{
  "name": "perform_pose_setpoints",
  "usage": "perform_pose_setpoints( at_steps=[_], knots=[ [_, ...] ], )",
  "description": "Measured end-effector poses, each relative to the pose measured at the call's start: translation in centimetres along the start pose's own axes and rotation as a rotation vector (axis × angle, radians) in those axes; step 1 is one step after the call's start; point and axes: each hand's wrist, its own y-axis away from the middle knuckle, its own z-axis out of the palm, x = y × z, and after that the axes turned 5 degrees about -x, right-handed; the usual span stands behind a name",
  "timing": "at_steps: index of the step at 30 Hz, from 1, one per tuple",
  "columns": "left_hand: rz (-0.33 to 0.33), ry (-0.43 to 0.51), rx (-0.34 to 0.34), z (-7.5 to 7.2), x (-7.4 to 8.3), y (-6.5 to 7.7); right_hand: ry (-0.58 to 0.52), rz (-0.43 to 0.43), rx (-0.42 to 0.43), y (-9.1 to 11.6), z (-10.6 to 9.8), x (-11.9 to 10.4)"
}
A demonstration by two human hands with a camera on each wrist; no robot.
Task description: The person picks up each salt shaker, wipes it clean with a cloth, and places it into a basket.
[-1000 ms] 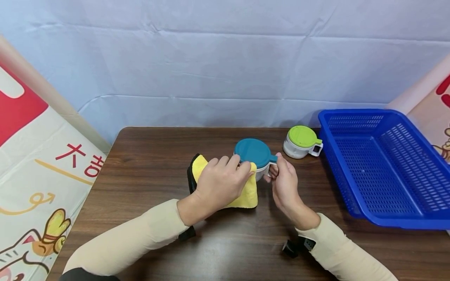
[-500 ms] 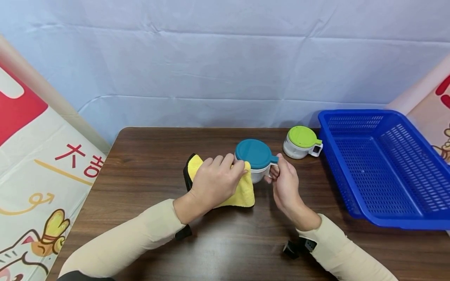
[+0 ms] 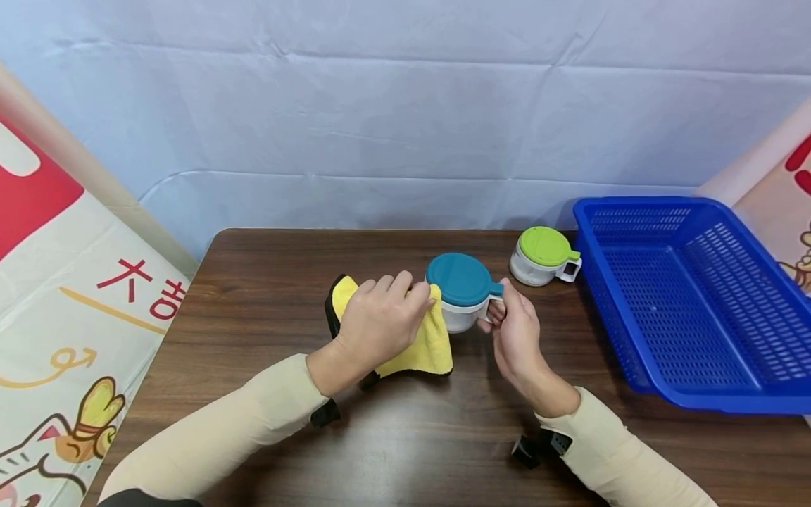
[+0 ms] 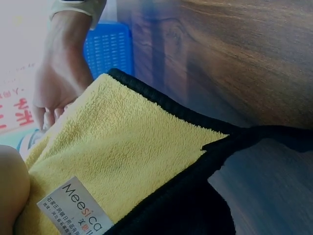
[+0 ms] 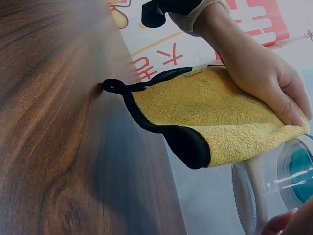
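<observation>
Yellow cloth hangs below the fingers of the left hand, which pinch its edge. Just right of them is the blue-lidded jar, its handle gripped by the right hand; a green-lidded jar stands beyond those fingers

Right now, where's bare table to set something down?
Free: table behind the left sleeve, from left edge to yellow cloth; also between left sleeve and right sleeve. Crowded: centre, where the left grip holds the cloth beside the teal-lidded jar in the right grip; back right, green-lidded jar close by the blue basket.
</observation>
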Motion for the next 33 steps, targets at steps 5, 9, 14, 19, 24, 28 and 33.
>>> perform_pose_setpoints(
  at_steps=[5,9,14,19,24,28,33],
  knots=[
    [-0.003,0.002,-0.004,0.2,-0.4,0.0,0.004,0.009,0.000,0.1,0.0,-0.1],
    [-0.003,0.016,-0.008,0.4,-0.8,0.1,0.015,0.018,-0.007,0.2,0.0,-0.2],
    [-0.004,0.024,-0.014,0.5,-1.1,0.2,0.022,0.021,-0.024,0.3,-0.1,-0.2],
    [-0.012,0.004,-0.022,0.7,-1.5,0.1,0.018,0.025,-0.038,0.3,-0.2,-0.2],
    [-0.020,-0.006,-0.035,0.9,-1.8,0.1,0.028,0.023,-0.046,0.4,-0.2,-0.3],
    [-0.022,-0.009,-0.041,1.1,-2.1,0.2,0.035,0.022,-0.048,0.5,-0.2,-0.3],
    [-0.030,-0.006,-0.054,1.4,-2.4,0.2,0.042,0.012,-0.062,0.6,-0.3,-0.3]
  ],
)
